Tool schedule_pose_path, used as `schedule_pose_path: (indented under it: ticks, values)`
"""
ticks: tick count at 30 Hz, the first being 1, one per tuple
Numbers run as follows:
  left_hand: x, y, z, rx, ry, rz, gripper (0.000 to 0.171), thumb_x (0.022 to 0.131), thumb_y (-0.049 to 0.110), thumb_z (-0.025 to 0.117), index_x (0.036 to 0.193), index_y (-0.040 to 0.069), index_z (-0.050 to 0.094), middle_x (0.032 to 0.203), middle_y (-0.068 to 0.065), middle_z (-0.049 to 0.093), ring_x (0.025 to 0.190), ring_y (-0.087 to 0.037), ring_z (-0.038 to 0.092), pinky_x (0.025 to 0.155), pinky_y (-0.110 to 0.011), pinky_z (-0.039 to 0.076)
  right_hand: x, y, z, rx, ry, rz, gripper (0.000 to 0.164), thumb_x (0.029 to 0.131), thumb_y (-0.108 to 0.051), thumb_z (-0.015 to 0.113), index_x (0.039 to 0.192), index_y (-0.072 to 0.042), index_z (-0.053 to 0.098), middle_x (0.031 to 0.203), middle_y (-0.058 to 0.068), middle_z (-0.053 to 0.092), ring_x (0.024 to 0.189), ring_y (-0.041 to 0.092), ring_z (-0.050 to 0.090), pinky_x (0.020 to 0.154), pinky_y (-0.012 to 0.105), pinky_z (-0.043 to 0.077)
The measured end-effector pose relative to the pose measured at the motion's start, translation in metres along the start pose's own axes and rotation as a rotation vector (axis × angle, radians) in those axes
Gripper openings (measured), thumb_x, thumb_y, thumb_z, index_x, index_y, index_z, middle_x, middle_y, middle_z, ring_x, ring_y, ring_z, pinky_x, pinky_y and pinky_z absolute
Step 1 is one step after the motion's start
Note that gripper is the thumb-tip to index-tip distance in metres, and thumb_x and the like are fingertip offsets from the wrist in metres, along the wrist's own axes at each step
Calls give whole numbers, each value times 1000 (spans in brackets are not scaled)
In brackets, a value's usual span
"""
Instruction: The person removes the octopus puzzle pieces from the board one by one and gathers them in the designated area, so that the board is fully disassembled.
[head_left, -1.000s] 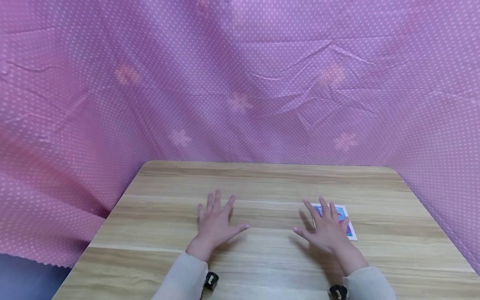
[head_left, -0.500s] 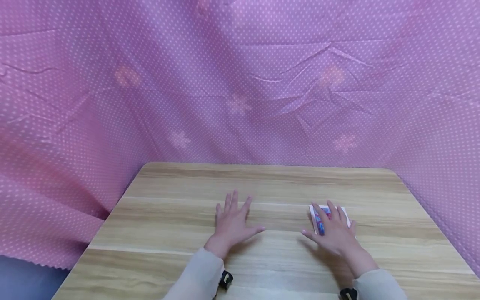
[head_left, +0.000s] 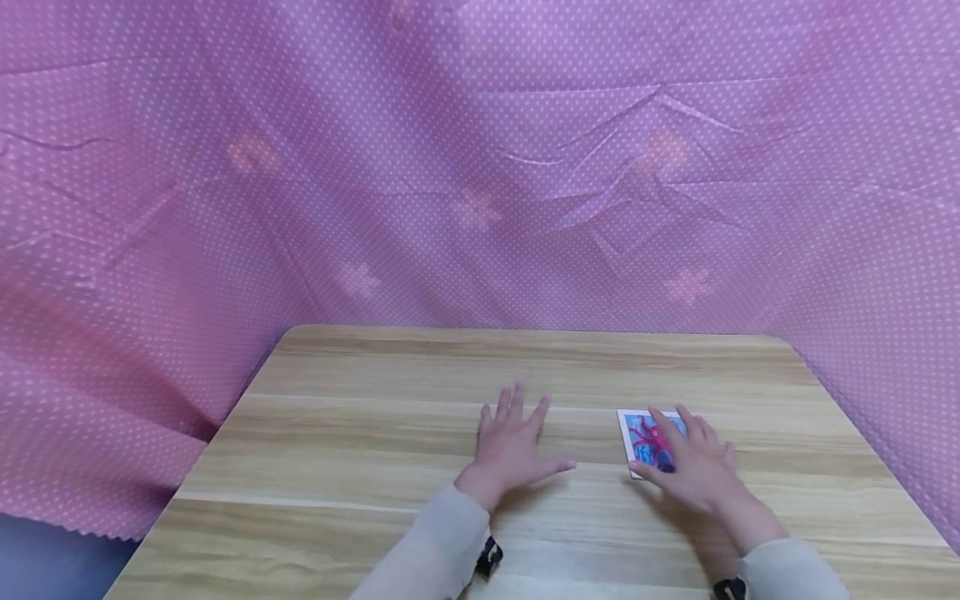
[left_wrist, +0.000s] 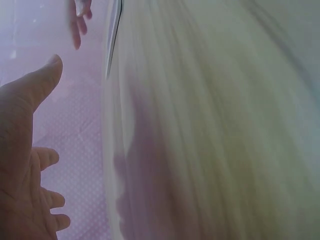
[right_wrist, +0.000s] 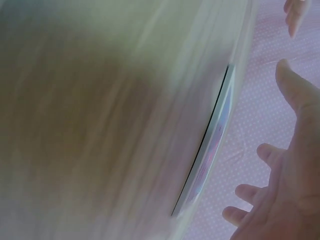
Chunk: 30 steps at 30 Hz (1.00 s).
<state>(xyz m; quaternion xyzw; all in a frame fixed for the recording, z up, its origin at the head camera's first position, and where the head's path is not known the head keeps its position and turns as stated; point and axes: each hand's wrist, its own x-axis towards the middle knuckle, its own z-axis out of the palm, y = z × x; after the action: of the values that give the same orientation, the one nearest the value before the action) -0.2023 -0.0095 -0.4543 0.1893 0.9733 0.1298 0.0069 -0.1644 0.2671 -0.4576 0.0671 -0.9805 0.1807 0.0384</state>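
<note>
A flat, square picture card (head_left: 647, 439) with a white border lies on the wooden tabletop, right of the middle. Its print shows a pink octopus on blue. My right hand (head_left: 701, 467) hovers over the card's right part with fingers spread, hiding that side. In the right wrist view a gap separates the hand (right_wrist: 295, 160) from the card (right_wrist: 211, 145), which shows a thin edge. Left of the card, my left hand (head_left: 512, 450) is held above the table, fingers spread and holding nothing. Its shadow falls on the wood in the left wrist view.
The light wooden table (head_left: 360, 450) has rounded far corners. Pink dotted cloth (head_left: 480, 167) hangs behind it and along both sides. Each wrist carries a dark strap, and the sleeves are pale.
My left hand has travelled right across the table toward the card. My right hand has shifted slightly right, uncovering the card's left part. The card stays in about the same spot.
</note>
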Motion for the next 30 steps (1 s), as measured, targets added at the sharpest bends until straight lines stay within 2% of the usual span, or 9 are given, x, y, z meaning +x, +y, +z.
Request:
schedule_pose_path:
  ticks: [9, 18, 30]
  values:
    - [10, 25, 11, 18, -50, 77, 97, 76, 80, 47, 153, 27, 22, 158, -12, 5, 144, -31, 4, 111, -56, 9, -6, 20, -7, 11, -9, -36, 94, 78, -62, 65, 149, -12, 30, 145, 35, 20, 126, 61, 20, 89, 81, 10]
    - [23, 44, 23, 43, -93, 121, 98, 75, 82, 44, 153, 27, 21, 159, -9, 7, 144, -27, 5, 112, -53, 10, -8, 39, -7, 7, -38, -36, 96, 76, -63, 67, 147, -8, 31, 142, 37, 24, 123, 62, 23, 92, 79, 11]
    - [41, 69, 36, 73, -184, 198, 87, 84, 73, 44, 152, 24, 23, 158, 2, 14, 143, -17, 9, 114, -42, 13, -11, 51, -10, -29, -79, -41, 102, 78, -67, 62, 143, 5, 34, 140, 36, 31, 123, 57, 29, 92, 76, 19]
